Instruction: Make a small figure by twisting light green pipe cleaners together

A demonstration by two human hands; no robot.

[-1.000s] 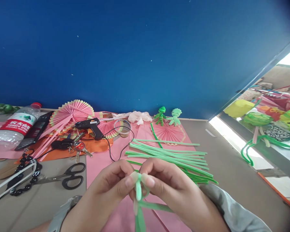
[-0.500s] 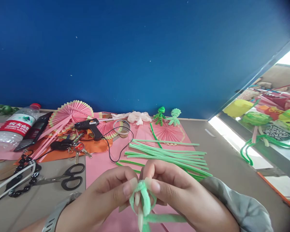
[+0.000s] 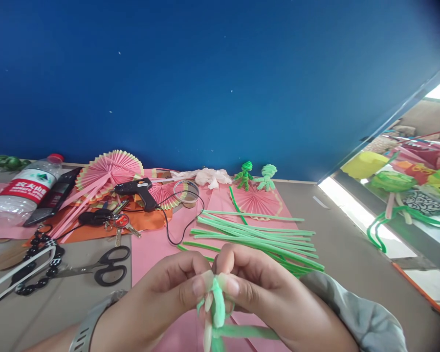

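Note:
Both hands meet low in the middle of the head view, pinching a light green pipe cleaner that is bent into loops. My left hand holds it from the left between thumb and fingers. From the other side, my right hand grips it with thumb tip and fingers close to the left thumb. One fuzzy length stretches right beneath my right hand, and another end hangs down. Parts of the loops are hidden behind the fingers. Just beyond the hands lies a bunch of loose green pipe cleaners.
Two small green pipe cleaner figures stand by the blue wall. To the left are a black glue gun, a tape roll, keys, scissors, pink paper fans and a plastic bottle.
The loops between my fingers look narrower and drawn closer together. My thumbs have shifted slightly, still pinching the pipe cleaner. The things on the table have not moved.

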